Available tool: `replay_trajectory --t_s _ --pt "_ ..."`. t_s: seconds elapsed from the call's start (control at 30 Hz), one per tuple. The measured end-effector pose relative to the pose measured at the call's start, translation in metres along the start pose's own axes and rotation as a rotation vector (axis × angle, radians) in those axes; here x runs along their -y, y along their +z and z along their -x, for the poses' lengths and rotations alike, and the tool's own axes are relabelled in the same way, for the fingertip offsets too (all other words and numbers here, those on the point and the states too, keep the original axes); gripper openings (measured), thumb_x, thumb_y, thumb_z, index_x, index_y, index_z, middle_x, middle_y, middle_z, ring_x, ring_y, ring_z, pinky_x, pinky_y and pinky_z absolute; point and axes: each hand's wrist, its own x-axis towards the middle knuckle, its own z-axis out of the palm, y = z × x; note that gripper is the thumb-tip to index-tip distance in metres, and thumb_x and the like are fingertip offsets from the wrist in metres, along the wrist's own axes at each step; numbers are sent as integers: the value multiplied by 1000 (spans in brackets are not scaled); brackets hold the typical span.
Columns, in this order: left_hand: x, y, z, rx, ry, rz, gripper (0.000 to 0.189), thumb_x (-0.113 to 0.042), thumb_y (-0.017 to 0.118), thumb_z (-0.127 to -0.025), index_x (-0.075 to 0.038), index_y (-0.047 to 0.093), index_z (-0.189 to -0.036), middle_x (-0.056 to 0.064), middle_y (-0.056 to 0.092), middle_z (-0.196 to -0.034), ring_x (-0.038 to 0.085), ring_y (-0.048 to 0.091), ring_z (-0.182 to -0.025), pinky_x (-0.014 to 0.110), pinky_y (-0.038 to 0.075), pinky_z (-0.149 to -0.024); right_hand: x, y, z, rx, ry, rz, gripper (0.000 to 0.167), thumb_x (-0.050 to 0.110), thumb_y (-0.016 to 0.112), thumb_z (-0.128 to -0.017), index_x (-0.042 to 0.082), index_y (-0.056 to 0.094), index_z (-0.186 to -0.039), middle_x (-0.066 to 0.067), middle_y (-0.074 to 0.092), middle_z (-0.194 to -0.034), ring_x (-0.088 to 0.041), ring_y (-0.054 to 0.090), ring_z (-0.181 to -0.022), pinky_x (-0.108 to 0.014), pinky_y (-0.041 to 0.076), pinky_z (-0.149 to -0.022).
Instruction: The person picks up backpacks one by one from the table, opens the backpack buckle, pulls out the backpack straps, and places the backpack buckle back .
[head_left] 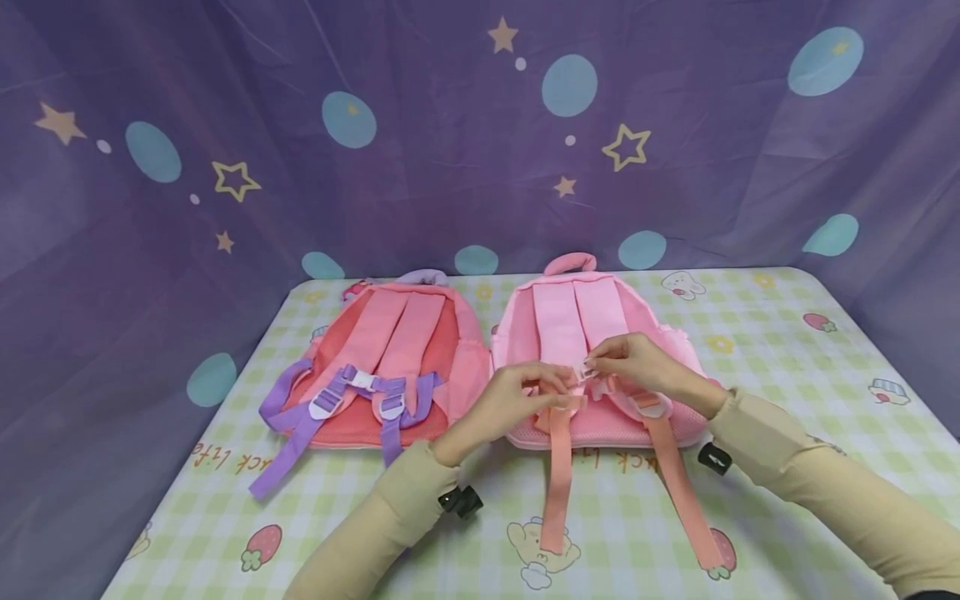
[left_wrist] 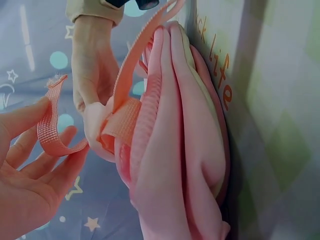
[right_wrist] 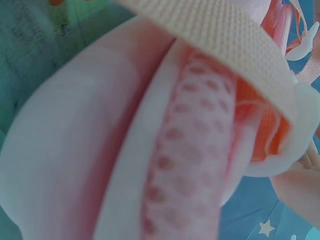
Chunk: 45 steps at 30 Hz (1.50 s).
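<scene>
A pink backpack [head_left: 645, 315] lies with its shoulder straps facing up, and both hands meet over its lower middle. My left hand [head_left: 513, 402] pinches a short length of orange webbing strap [left_wrist: 50, 127], which curves between thumb and fingers with a frayed end in the left wrist view. My right hand [head_left: 645, 363] pinches a small pale buckle [head_left: 587, 373] close to the left fingertips. Two long orange webbing tails [head_left: 557, 492] hang from the bag toward the front. In the right wrist view, webbing [right_wrist: 220, 40] and a white strap adjuster [right_wrist: 295, 145] cover much of the right hand.
To the left lies a coral backpack [head_left: 468, 375] with purple straps, joined across by a white buckle [head_left: 363, 381]. Both bags rest on a green checked tablecloth [head_left: 810, 367]. Behind the table hangs a purple curtain [head_left: 450, 183] with stars.
</scene>
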Motion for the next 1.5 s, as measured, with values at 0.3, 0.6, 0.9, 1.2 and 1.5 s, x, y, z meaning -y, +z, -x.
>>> replay_trajectory --t_s 0.3,0.6,0.9,1.2,1.5 --pt "-6 3 9 16 81 -25 12 -4 75 -84 6 72 -91 17 67 -116 28 58 -119 26 46 -97 0 -2 -1 13 -9 13 19 1 62 -93 -14 66 -104 -12 67 -72 -10 56 -57 -21 39 -50" --pt "-9 6 14 55 156 -149 11 -5 76 -82 3 73 -90 15 70 -110 25 61 -112 27 45 -97 -3 -4 -1 32 -27 0 17 -5 61 -90 -15 65 -103 -18 71 -89 -9 61 -67 -20 47 -59" --pt "-3 6 10 101 250 -213 17 -1 75 -83 5 70 -98 16 69 -107 24 64 -102 24 48 -91 -9 -6 0 22 -83 46 15 -6 63 -88 -14 67 -100 -19 71 -92 -5 61 -74 -20 50 -67" --pt "-1 -1 -9 102 166 -145 13 2 68 -88 5 69 -100 15 68 -105 23 64 -100 23 49 -90 -9 -5 4 -3 -126 69 14 -7 64 -88 -13 68 -99 -19 71 -92 -5 58 -74 -18 49 -68" --pt "6 -11 -34 80 94 -237 12 1 64 -89 4 70 -100 13 70 -98 26 65 -98 25 49 -89 -9 -4 7 -32 -162 67 12 -8 65 -88 -12 69 -98 -16 70 -85 -6 58 -70 -18 47 -64"
